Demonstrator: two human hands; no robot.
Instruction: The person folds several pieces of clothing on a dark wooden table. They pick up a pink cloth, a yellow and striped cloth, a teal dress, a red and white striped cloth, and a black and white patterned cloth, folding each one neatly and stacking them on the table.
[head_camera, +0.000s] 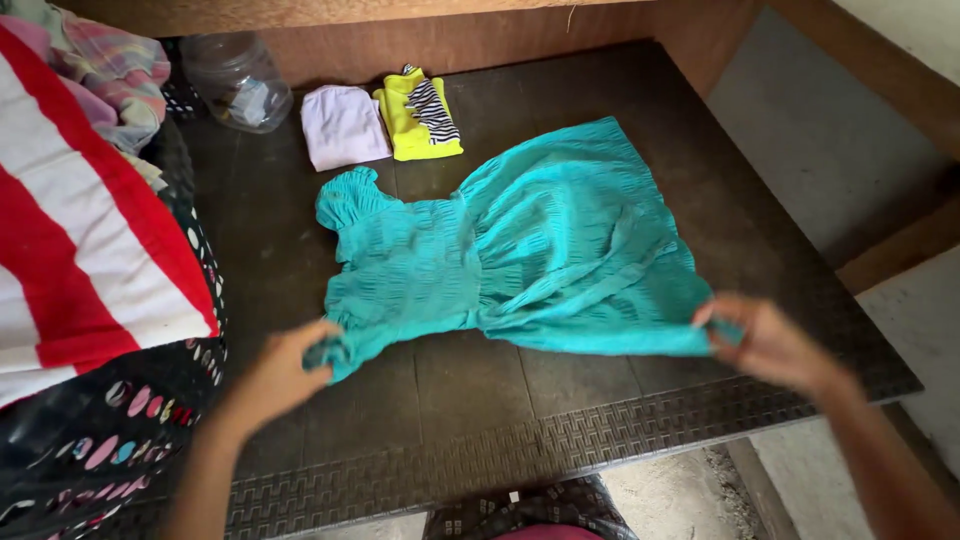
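Note:
A teal smocked dress (520, 250) lies spread flat on a dark woven table (560, 440), its puffed sleeves to the left and its skirt to the right. My left hand (285, 365) pinches the near sleeve at the dress's lower left corner. My right hand (765, 340) grips the skirt hem at the lower right corner. Both hands hold the near edge slightly lifted off the table.
Folded white cloth (343, 125) and a folded yellow garment with a striped piece on it (418, 113) sit at the back. A clear plastic jar (235, 80) lies in the back left corner. A red-and-white striped cloth (80, 240) covers a pile at left.

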